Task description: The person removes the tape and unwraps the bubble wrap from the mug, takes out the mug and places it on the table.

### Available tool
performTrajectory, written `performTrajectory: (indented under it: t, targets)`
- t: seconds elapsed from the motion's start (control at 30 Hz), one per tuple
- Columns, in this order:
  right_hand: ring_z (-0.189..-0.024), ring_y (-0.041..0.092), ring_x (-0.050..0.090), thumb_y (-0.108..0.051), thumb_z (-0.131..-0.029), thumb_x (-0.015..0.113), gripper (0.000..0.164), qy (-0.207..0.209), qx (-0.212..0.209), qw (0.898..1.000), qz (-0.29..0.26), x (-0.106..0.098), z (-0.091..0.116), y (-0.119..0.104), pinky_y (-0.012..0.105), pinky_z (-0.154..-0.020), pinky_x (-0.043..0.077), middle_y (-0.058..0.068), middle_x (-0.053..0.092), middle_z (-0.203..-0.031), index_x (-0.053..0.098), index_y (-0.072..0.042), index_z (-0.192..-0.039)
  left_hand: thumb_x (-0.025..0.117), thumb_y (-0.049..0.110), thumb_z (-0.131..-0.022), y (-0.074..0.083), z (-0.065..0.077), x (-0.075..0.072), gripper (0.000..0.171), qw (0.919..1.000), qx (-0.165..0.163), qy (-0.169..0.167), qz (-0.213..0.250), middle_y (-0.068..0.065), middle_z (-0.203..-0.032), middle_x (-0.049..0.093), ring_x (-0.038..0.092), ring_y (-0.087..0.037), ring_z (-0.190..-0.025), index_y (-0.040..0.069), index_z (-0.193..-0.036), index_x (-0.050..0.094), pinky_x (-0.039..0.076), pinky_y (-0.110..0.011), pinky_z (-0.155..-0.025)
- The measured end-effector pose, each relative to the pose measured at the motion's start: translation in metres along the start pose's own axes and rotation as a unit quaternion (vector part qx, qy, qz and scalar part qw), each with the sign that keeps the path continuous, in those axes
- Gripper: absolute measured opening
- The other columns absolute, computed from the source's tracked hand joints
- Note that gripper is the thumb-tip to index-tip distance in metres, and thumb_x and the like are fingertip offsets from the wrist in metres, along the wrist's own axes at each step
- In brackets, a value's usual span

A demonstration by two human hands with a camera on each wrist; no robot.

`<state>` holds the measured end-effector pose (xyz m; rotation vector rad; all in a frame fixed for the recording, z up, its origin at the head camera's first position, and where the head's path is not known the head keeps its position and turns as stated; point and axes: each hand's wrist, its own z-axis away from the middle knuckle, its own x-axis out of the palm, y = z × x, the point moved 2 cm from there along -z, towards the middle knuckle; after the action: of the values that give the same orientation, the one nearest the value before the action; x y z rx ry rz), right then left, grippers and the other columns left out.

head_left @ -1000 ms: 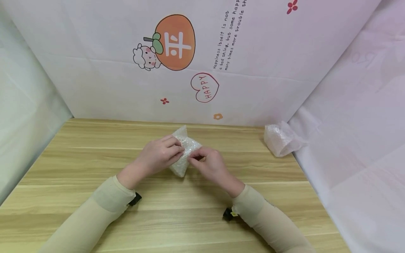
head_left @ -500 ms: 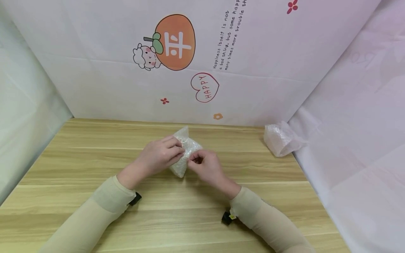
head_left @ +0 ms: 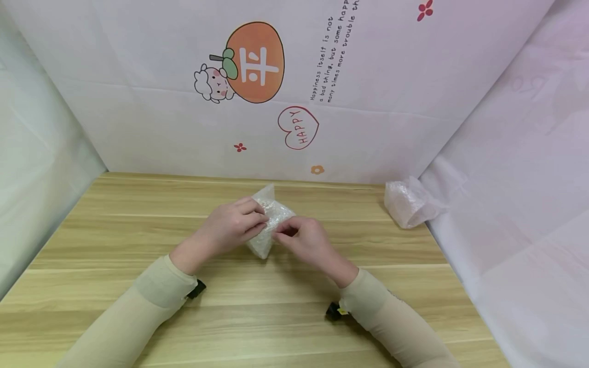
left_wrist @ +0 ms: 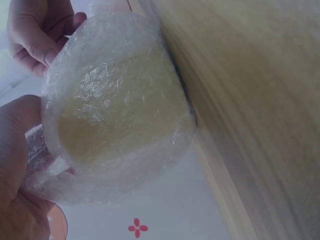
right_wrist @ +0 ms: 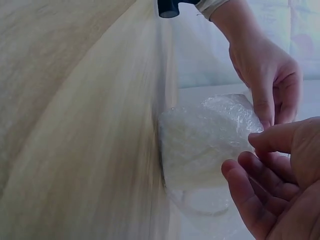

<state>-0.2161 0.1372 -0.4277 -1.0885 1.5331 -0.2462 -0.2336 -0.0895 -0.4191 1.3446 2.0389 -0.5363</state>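
Note:
A bubble-wrapped package [head_left: 262, 245] stands on the table between the two hands, one translucent corner pointing up. Something pale and yellowish shows faintly through the wrap in the left wrist view; its kind cannot be told. The left hand [head_left: 232, 225] holds the package from its left side, fingers bent over the top and thumb mostly hidden from above. At the package's right side, the right hand [head_left: 306, 237] pinches at the wrap's surface with thumb and forefinger. In the right wrist view the right hand's other fingers [right_wrist: 247, 192] are loosely curled beside the wrap [right_wrist: 200, 140].
A second bundle of bubble wrap [head_left: 407, 204] lies at the table's back right corner, against the white side cloth [head_left: 520, 230]. A printed white backdrop [head_left: 161, 128] rises behind the wooden table [head_left: 257, 317]. Small black cameras [head_left: 197, 290] sit at both wrists.
The right hand has shifted slightly back and forth, its fingertips staying at the wrap's edge. The left hand and the package have hardly moved; the second bundle lies unchanged.

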Motion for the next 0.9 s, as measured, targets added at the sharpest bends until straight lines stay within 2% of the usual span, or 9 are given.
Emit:
performTrajectory:
  t: [0.1,0.3,0.53,0.67,0.8,0.9]
  targets:
    - [-0.079,0.007,0.071,-0.012,-0.097,0.089,0.008,0.004,0.007,1.0,-0.006,0.0012,-0.0003,0.0018,0.026,-0.07,0.063,-0.005,0.078,-0.087,0.083,-0.013,-0.092,0.091,0.002,-0.088,0.0,0.0003,-0.0002,0.017,1.0,-0.002,0.0,-0.001,-0.008,-0.102,0.075,0.074,-0.024,-0.093,0.002,-0.104,0.083,0.066,-0.035,-0.073]
    - [-0.081,0.01,0.073,-0.007,-0.096,0.088,0.009,0.02,-0.016,1.0,-0.008,0.0044,0.0014,0.0023,0.028,-0.072,0.064,-0.001,0.078,-0.089,0.082,-0.011,-0.092,0.09,0.002,-0.09,-0.0002,0.0007,-0.0013,0.016,1.0,-0.007,-0.003,0.0,-0.008,-0.103,0.075,0.074,-0.024,-0.094,0.003,-0.104,0.083,0.066,-0.035,-0.074]
    - [-0.077,0.008,0.071,-0.011,-0.095,0.09,0.008,0.036,-0.015,0.999,0.032,0.0033,0.0019,0.0008,0.023,-0.067,0.061,-0.002,0.079,-0.086,0.084,-0.011,-0.091,0.091,0.002,-0.088,-0.0011,0.001,0.0001,0.016,1.0,-0.003,0.006,-0.002,-0.007,-0.101,0.075,0.074,-0.024,-0.093,0.003,-0.103,0.084,0.066,-0.035,-0.072]
    - [-0.077,0.01,0.074,-0.011,-0.095,0.091,0.006,0.037,-0.052,0.996,0.069,0.0022,0.002,-0.0016,0.023,-0.068,0.063,0.001,0.081,-0.088,0.086,-0.009,-0.092,0.091,0.001,-0.087,-0.0007,0.0004,0.0003,0.017,1.0,-0.003,0.007,-0.004,-0.007,-0.1,0.075,0.074,-0.024,-0.092,0.002,-0.103,0.084,0.066,-0.035,-0.072]
    - [-0.078,0.014,0.077,-0.007,-0.094,0.09,0.004,0.042,-0.099,0.99,0.092,0.0029,0.003,-0.0035,0.031,-0.069,0.067,0.004,0.082,-0.089,0.085,-0.006,-0.093,0.09,0.002,-0.088,0.0002,0.0001,-0.0007,0.016,1.0,-0.007,0.004,-0.004,-0.007,-0.101,0.075,0.074,-0.024,-0.093,0.003,-0.103,0.084,0.066,-0.036,-0.072]
    - [-0.079,0.016,0.077,-0.003,-0.094,0.088,0.005,0.052,-0.114,0.988,0.092,0.0048,0.0043,-0.0035,0.036,-0.07,0.068,0.005,0.081,-0.088,0.084,-0.005,-0.091,0.089,0.002,-0.089,0.0008,-0.0003,-0.0013,0.015,0.9999,-0.01,0.002,-0.003,-0.007,-0.101,0.075,0.074,-0.024,-0.093,0.003,-0.103,0.084,0.066,-0.036,-0.072]
